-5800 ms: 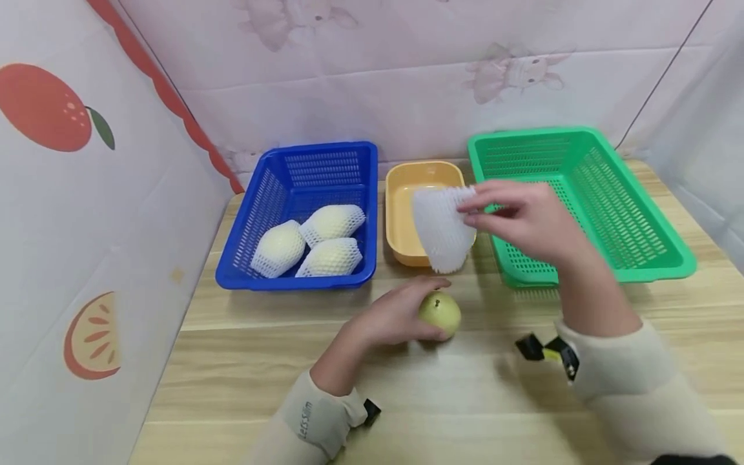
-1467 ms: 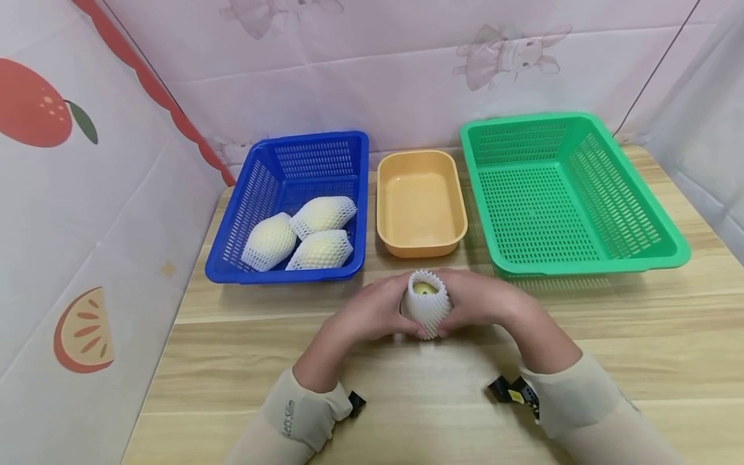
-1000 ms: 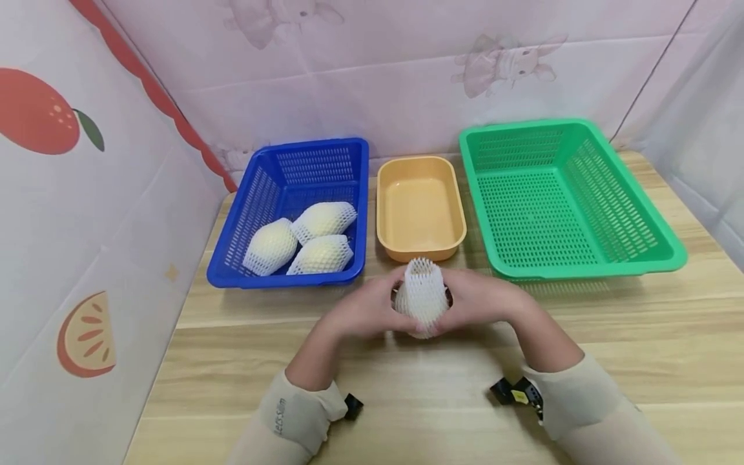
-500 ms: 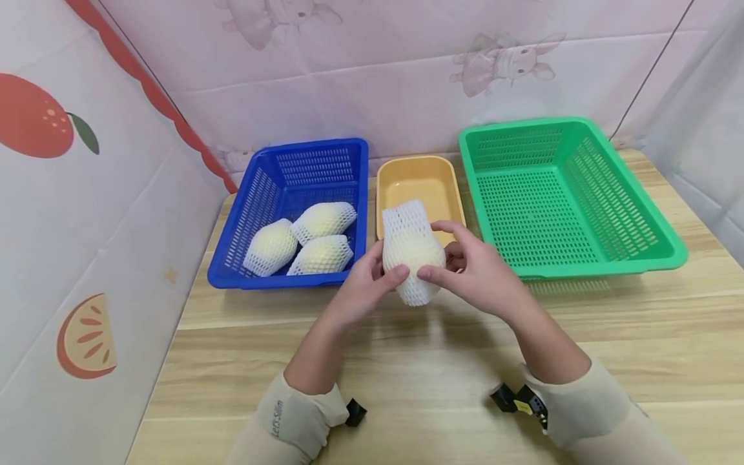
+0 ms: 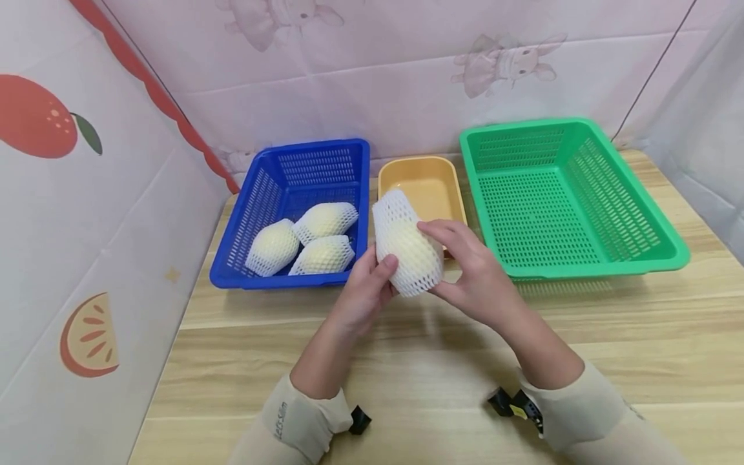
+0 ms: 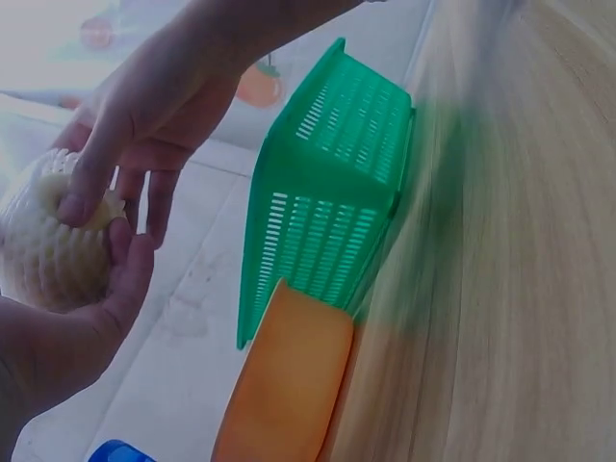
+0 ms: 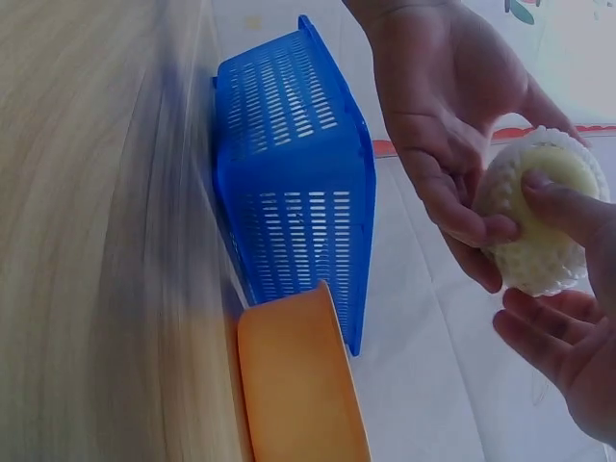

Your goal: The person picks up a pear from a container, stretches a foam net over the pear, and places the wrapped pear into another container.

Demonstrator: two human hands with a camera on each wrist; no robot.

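Observation:
A pale yellow-green pear (image 5: 409,252) in a white foam net sleeve is held above the table by both hands, tilted, with the sleeve's narrower loose end pointing away to the upper left. My left hand (image 5: 361,290) grips its left side, thumb on top. On the other side my right hand (image 5: 481,274) holds it with fingers bent over the net. In the right wrist view the thumb presses the netted pear (image 7: 549,212) while fingers support it below. Three netted fruits (image 5: 272,247) lie in the blue basket (image 5: 290,281).
Behind the hands stands a yellow-orange tray (image 5: 438,194), partly hidden by the pear. To its right is a green slotted basket (image 5: 593,270). All three containers stand along the back of the wooden table (image 5: 430,400), against a pink printed wall covering.
Earlier the left hand held the bare pear on the table and the right hand held the sleeve. The pear is now inside the sleeve, raised off the table and turned toward the left.

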